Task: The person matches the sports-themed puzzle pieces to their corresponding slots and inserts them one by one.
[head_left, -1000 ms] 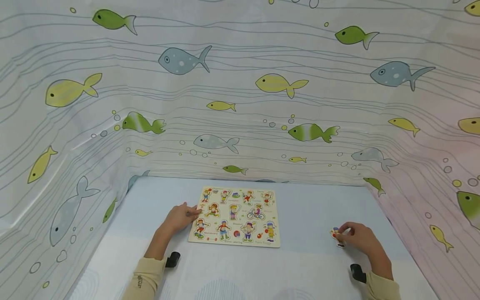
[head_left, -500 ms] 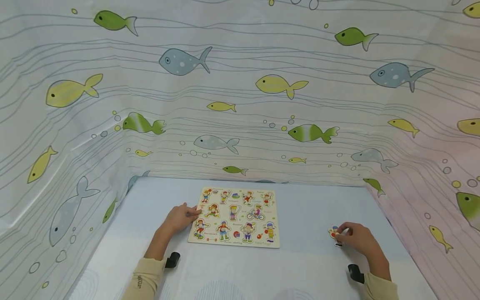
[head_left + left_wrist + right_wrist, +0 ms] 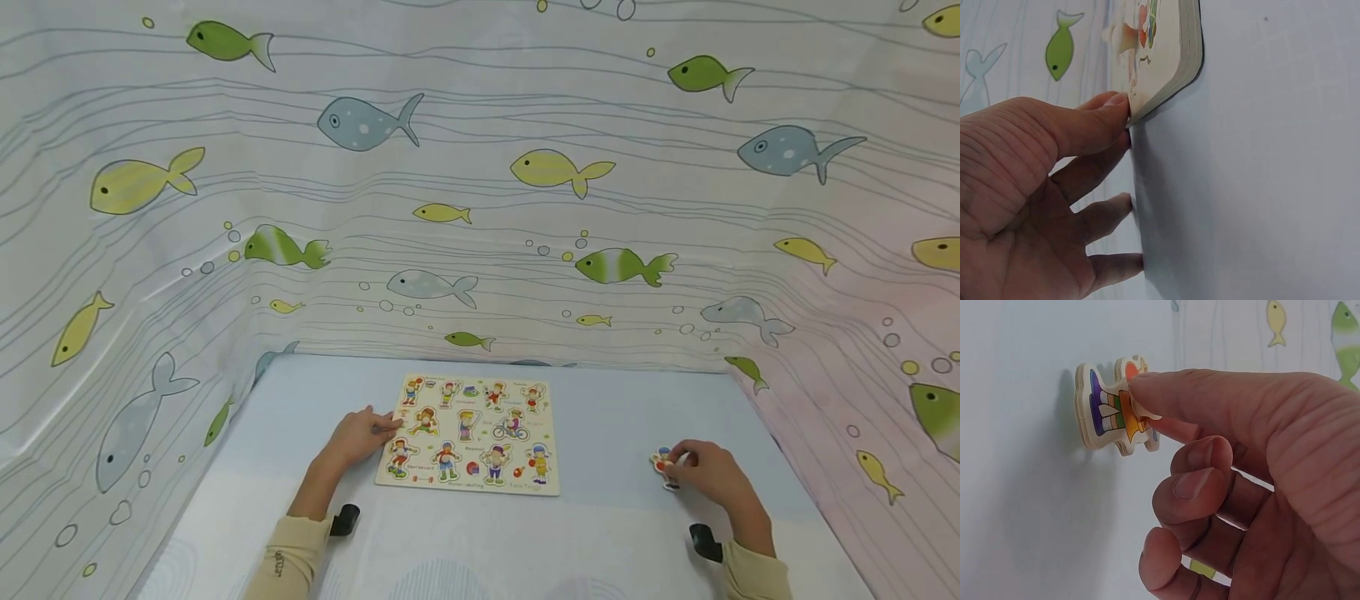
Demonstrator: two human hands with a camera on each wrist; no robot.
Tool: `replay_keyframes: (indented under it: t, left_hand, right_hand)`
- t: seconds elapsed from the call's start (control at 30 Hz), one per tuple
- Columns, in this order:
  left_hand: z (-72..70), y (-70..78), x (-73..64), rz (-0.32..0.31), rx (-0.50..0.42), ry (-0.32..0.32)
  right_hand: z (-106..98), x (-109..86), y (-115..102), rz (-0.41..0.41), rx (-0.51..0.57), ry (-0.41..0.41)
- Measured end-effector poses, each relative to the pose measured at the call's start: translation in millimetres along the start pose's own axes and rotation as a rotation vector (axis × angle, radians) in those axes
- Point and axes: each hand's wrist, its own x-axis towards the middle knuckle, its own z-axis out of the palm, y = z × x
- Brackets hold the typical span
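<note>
A flat puzzle board (image 3: pixel 517 454) with several sports figures lies on the table. My left hand (image 3: pixel 362 433) is at its left edge, the thumb touching the rim with a finger beside it. The left wrist view shows the thumb (image 3: pixel 1107 122) at the board's corner (image 3: pixel 1163 75), with the other fingers spread towards the tabletop. To the right of the board, my right hand (image 3: pixel 708 471) pinches a wooden puzzle piece (image 3: pixel 660 458) between thumb and forefinger. That figure (image 3: pixel 1107 406) has orange shorts, striped socks and purple shoes, close to the table surface. My other right fingers curl beneath, holding nothing.
A pale blue and white tabletop (image 3: pixel 600 525) extends around both hands. Behind it and along the sides hangs a sheet printed with fish (image 3: pixel 431 285). Black wrist devices (image 3: pixel 345 520) sit by the sleeves.
My right hand has moved slightly left towards the board, carrying the puzzle piece. The left hand and the board stay where they were.
</note>
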Motion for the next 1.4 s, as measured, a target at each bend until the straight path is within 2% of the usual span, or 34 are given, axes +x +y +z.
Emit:
replay_keyframes:
  t: [0.4, 0.67, 1.03, 1.4]
  left_hand:
    - [-0.8, 2.5, -0.3, 0.01, 0.003, 0.008]
    - [-1.4, 1.3, -0.2, -0.006, 0.011, 0.003]
    - [-2.6, 2.7, -0.7, -0.023, -0.021, -0.014]
    - [-2.9, 3.0, -1.2, -0.023, -0.003, -0.015]
  right_hand:
    - [6.3, 4.2, -19.6, -0.043, 0.006, 0.032]
    - [13.7, 6.8, -29.9, -0.084, 0.024, 0.058]
    - [21.0, 12.9, -51.0, -0.11, 0.078, 0.053]
    - [35.1, 17.7, -72.9, -0.122, 0.108, 0.041]
